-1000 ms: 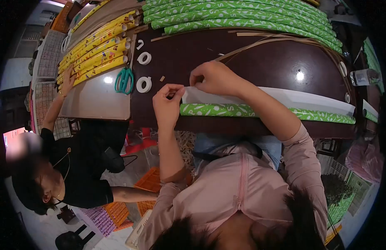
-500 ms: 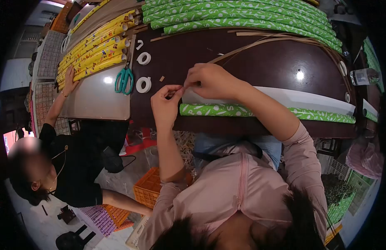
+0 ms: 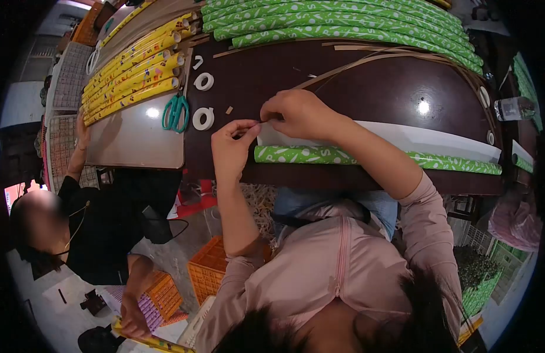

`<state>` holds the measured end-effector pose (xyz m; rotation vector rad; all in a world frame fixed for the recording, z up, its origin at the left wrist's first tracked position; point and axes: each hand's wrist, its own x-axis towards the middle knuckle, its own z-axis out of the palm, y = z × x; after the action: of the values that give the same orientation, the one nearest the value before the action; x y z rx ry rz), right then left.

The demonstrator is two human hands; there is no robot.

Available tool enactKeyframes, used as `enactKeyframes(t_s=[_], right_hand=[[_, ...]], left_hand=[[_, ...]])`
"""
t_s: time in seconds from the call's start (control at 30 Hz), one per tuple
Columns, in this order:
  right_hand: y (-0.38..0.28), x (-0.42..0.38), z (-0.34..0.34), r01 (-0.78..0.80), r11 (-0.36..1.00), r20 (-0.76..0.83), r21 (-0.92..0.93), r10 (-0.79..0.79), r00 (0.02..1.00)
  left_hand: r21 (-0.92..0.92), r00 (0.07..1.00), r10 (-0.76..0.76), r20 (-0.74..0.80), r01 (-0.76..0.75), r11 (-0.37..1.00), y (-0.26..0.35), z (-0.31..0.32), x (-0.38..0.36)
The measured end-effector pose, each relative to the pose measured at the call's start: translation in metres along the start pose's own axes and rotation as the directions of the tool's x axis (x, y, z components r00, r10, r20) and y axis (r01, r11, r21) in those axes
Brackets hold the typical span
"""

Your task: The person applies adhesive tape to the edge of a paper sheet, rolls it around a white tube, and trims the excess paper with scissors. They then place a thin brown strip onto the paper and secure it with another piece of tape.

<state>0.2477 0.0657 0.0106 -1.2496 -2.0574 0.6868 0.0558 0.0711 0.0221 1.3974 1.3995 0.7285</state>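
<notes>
A green patterned paper roll (image 3: pixel 366 159) lies along the near edge of the dark table (image 3: pixel 355 82), with its white sheet (image 3: pixel 425 138) unrolled behind it. My left hand (image 3: pixel 232 148) pinches the left end of that white sheet between thumb and fingers. My right hand (image 3: pixel 297 113) is just right of it, fingertips closed on the same corner of the sheet. The two hands nearly touch. What exactly sits between the fingertips is hidden.
Two white tape rings (image 3: pixel 203 118) and teal scissors (image 3: pixel 175 112) lie to the left. Yellow rolls (image 3: pixel 131 79) and green rolls (image 3: pixel 343 20) are stacked at the back. Thin wood strips (image 3: pixel 366 59) cross the table. A co-worker in black (image 3: pixel 96 235) stands left, above orange crates (image 3: pixel 210 262).
My right hand has slid left until it meets my left hand at the sheet's corner. The co-worker has drawn a hand back from the yellow rolls and lowered the other with a yellow roll.
</notes>
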Motion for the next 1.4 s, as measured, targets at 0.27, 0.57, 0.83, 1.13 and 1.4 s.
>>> enactKeyframes(t_s=[0.27, 0.57, 0.83, 1.13, 1.4], right_hand=[[-0.002, 0.001, -0.003, -0.041, 0.998, 0.017, 0.044, 0.040, 0.999], [-0.002, 0.002, -0.002, -0.064, 0.998, 0.065, 0.026, 0.062, 0.996], [-0.001, -0.001, 0.001, 0.034, 0.999, 0.000, -0.014, -0.034, 0.999], [-0.007, 0.000, -0.004, -0.053, 0.998, 0.016, -0.019, 0.053, 0.998], [-0.001, -0.002, -0.003, 0.087, 0.992, 0.042, -0.095, -0.083, 0.996]], left_hand=[[0.050, 0.998, -0.022, 0.052, 0.020, 0.999, -0.001, -0.005, 0.000], [-0.053, 0.997, -0.012, 0.071, 0.016, 0.998, -0.007, -0.008, 0.001], [-0.049, 0.999, -0.035, 0.019, 0.036, 0.998, -0.001, -0.003, -0.001], [-0.019, 1.000, -0.018, 0.005, 0.018, 1.000, -0.007, -0.002, 0.002], [0.000, 0.999, -0.039, 0.006, 0.039, 0.999, -0.004, -0.002, 0.002]])
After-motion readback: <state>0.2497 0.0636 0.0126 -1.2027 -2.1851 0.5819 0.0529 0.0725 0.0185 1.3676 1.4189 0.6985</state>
